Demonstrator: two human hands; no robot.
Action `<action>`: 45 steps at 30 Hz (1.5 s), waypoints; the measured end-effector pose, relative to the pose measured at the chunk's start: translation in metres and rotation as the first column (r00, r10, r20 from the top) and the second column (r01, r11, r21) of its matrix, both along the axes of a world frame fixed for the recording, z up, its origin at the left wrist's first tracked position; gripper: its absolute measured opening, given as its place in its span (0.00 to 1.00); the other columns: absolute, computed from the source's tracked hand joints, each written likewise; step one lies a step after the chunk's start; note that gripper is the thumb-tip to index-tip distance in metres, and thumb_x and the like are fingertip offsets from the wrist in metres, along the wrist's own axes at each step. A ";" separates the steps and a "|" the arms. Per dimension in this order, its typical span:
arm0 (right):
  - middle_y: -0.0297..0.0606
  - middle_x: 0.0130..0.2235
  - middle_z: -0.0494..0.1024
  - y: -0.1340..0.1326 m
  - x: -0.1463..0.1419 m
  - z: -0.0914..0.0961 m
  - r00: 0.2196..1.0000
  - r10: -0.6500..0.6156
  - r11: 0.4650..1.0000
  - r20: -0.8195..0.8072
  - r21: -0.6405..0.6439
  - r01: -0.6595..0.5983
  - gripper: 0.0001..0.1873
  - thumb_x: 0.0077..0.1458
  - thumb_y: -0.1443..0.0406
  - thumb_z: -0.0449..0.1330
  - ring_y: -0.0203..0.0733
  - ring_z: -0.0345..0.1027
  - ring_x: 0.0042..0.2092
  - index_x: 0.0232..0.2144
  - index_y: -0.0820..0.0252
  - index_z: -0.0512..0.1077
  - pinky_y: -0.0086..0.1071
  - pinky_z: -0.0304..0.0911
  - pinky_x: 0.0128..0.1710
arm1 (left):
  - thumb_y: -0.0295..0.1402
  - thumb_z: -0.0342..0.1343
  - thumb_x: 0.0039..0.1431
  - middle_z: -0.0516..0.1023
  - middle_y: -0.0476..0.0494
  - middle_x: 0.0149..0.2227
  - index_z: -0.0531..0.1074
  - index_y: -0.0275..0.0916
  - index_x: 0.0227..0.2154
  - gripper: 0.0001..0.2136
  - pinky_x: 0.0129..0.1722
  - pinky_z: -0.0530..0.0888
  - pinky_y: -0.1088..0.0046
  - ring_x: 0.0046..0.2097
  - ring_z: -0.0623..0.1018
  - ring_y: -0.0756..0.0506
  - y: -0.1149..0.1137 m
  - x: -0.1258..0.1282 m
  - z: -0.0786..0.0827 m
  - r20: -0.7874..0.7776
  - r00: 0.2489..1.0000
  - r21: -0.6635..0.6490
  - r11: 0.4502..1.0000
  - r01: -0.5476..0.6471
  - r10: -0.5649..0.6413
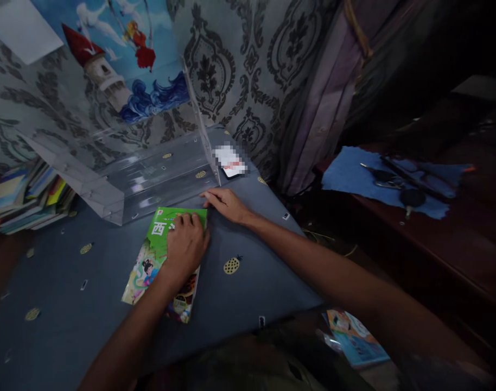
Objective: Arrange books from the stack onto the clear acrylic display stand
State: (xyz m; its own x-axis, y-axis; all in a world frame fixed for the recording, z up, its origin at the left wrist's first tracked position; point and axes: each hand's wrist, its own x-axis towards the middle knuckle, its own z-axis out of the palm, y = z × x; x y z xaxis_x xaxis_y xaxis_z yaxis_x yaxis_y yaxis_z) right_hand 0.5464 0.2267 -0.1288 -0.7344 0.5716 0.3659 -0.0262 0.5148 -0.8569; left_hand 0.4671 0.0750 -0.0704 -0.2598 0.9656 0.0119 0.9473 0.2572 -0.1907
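Observation:
A green picture book (pixel 160 247) with large white characters on its cover lies at a slant on the table. My left hand (pixel 186 241) rests palm down on its upper right part, fingers a little bent on the cover, thumb by the right edge. Just past the book's top right corner is my right hand (pixel 226 205), holding nothing visible, its fingers stretched to the left. Its fingertips are close to the front corner of a clear plastic rack (pixel 113 203); whether they touch it I cannot tell.
Piled books (pixel 32 193) stand left of the rack. A blurred white card-like item (pixel 230 161) lies right of it. Glasses and keys sit on a blue cloth (pixel 349 176) on a dark red surface at right. Another book (pixel 356 339) lies below the table edge (pixel 248 334).

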 end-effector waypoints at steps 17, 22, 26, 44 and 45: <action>0.39 0.35 0.82 0.001 0.001 0.000 1.000 -0.001 0.999 0.011 -0.034 0.002 0.21 0.69 0.57 0.47 0.42 0.74 0.38 0.43 0.60 0.77 0.35 0.66 0.43 | 0.27 0.40 0.67 0.77 0.24 0.44 0.72 0.27 0.46 0.16 0.40 0.77 0.58 0.47 0.77 0.32 0.002 0.001 -0.005 -0.125 0.990 0.005 0.998 0.062 -0.061; 0.39 0.35 0.81 0.000 0.001 0.000 1.000 0.002 0.999 -0.004 -0.046 -0.002 0.22 0.69 0.55 0.47 0.41 0.74 0.38 0.44 0.60 0.77 0.34 0.66 0.42 | 0.28 0.41 0.68 0.77 0.25 0.45 0.71 0.27 0.47 0.15 0.40 0.77 0.60 0.49 0.78 0.33 0.002 0.001 -0.004 -0.119 0.993 -0.013 1.000 0.024 -0.026; 0.38 0.34 0.80 0.000 0.001 0.000 1.000 0.004 0.999 -0.016 -0.051 -0.004 0.24 0.69 0.52 0.46 0.40 0.73 0.37 0.43 0.61 0.77 0.33 0.65 0.41 | 0.30 0.42 0.69 0.77 0.24 0.46 0.71 0.27 0.47 0.16 0.39 0.77 0.60 0.50 0.77 0.33 0.003 0.003 -0.005 -0.079 0.997 0.018 1.000 0.021 -0.020; 0.30 0.21 0.67 -0.021 0.010 0.010 0.987 0.093 0.975 0.127 0.187 -0.116 0.24 0.68 0.55 0.47 0.34 0.60 0.25 0.21 0.57 0.63 0.30 0.53 0.30 | 0.52 0.67 0.51 0.46 0.34 0.73 0.40 0.55 0.71 0.52 0.61 0.63 0.39 0.72 0.52 0.26 -0.145 -0.103 -0.010 0.290 0.932 -0.212 0.935 0.286 -0.219; 0.31 0.22 0.69 -0.021 0.010 0.010 0.987 0.087 0.976 0.134 0.188 -0.111 0.24 0.68 0.55 0.47 0.34 0.61 0.25 0.22 0.57 0.64 0.29 0.53 0.30 | 0.50 0.67 0.52 0.45 0.34 0.74 0.38 0.55 0.71 0.52 0.61 0.64 0.39 0.72 0.51 0.26 -0.149 -0.101 -0.014 0.273 0.937 -0.189 0.943 0.273 -0.217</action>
State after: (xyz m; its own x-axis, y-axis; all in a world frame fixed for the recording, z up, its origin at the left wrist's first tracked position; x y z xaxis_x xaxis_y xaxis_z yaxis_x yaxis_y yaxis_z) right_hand 0.5564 0.2055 -0.1184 -0.8304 0.4208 0.3652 0.0151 0.6722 -0.7402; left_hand 0.3656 -0.0745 -0.0839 0.0179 0.9701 -0.2422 0.9995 -0.0109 0.0299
